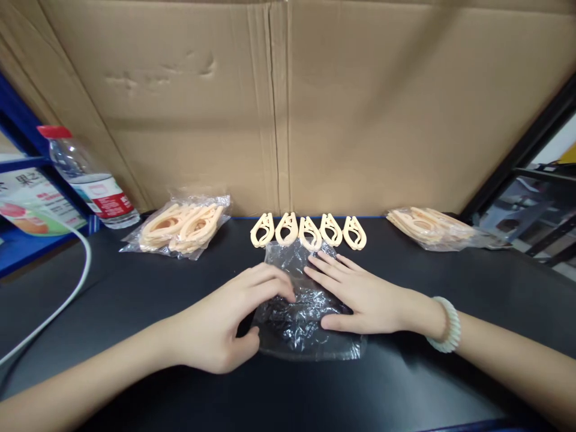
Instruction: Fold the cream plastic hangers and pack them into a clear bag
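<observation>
A clear plastic bag [301,324] lies flat and crinkled on the black table between my hands. My right hand [355,294] rests on its right side, fingers stretched out and spread, a pale beaded bracelet [445,324] on the wrist. My left hand [243,318] is on the bag's left side, fingers bent with the tips touching the film and the thumb held apart. Neither hand holds anything that I can see. Just beyond the bag, several cream folding hangers [285,230] stand in a row, folded up. The bag's far edge touches or overlaps the middle ones.
Bagged hangers [180,228] lie at the back left, with another bagged stack [427,227] at the back right. A water bottle [96,180] with a red cap leans at the left. A white cable [67,294] crosses the table's left edge. Behind everything rises a cardboard wall [202,120].
</observation>
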Available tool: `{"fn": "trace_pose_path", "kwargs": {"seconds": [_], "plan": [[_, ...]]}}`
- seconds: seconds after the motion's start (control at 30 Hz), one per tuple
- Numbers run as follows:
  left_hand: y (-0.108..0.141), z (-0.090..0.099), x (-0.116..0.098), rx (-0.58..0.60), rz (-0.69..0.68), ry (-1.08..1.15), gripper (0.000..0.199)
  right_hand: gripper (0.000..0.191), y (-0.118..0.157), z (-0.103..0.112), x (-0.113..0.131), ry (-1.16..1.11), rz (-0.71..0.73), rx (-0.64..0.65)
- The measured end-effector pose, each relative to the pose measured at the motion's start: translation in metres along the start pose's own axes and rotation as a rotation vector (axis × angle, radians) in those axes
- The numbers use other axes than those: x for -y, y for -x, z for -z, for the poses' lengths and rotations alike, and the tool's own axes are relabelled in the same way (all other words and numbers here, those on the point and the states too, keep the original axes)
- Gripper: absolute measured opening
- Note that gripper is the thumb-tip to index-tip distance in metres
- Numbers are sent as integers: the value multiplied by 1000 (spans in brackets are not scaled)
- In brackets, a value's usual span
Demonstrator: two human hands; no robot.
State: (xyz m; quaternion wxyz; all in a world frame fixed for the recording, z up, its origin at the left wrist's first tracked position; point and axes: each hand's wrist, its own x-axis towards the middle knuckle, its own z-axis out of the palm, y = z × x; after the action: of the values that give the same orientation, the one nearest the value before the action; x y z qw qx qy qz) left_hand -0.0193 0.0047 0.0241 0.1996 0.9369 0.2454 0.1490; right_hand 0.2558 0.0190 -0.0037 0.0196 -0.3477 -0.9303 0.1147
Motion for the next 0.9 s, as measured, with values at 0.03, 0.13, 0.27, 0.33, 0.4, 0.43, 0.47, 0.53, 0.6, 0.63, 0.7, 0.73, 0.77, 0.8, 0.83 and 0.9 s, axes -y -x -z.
{"fn": "trace_pose_path", "kwargs": {"seconds": [0.03, 0.13, 0.27, 0.33, 0.4, 0.43, 0.47, 0.53, 0.6, 0.63, 0.7, 0.73, 0.77, 0.8, 0.83, 0.9], "plan": [[0, 2, -2, 8, 18, 13, 56, 89, 1, 1, 0, 4, -5, 10], [-3, 1, -2, 16, 72, 35, 31, 89, 2, 3, 0, 10, -20, 33], [-9, -9, 8, 19, 83, 127, 10, 89, 2, 4, 1, 18, -9, 24], [-11, -16, 13, -31, 100, 181, 11, 89, 2, 3, 2, 23, 2, 18], [-12, -22, 15, -106, 82, 140, 14, 89, 3, 2, 3, 26, 3, 13], [-11, -24, 14, -132, 58, 82, 14, 89, 3, 2, 3, 27, 8, -1], [-11, -27, 12, -144, 35, 14, 14, 88, 4, 3, 2, 27, 23, -29], [-9, -31, 8, -142, 0, -87, 13, 82, 3, 7, -6, 29, 92, -147], [-7, -34, 4, -149, -14, -131, 20, 68, 0, 12, -24, 62, 148, -333], [-6, -35, 3, -158, -21, -141, 24, 60, -2, 14, -36, 96, 145, -429], [-6, -38, 2, -180, -43, -164, 28, 49, -4, 15, -67, 180, 73, -572], [-6, -39, 2, -188, -58, -181, 29, 48, -5, 14, -83, 205, 45, -583], [-6, -40, 2, -192, -77, -199, 29, 52, -4, 12, -100, 217, 17, -576], [-6, -40, 2, -192, -100, -215, 29, 57, -3, 9, -114, 215, -18, -559], [-7, -41, 2, -186, -122, -230, 29, 62, -2, 6, -127, 213, -51, -516], [-7, -41, 3, -177, -149, -256, 29, 69, 1, 0, -145, 215, -103, -430]]}}
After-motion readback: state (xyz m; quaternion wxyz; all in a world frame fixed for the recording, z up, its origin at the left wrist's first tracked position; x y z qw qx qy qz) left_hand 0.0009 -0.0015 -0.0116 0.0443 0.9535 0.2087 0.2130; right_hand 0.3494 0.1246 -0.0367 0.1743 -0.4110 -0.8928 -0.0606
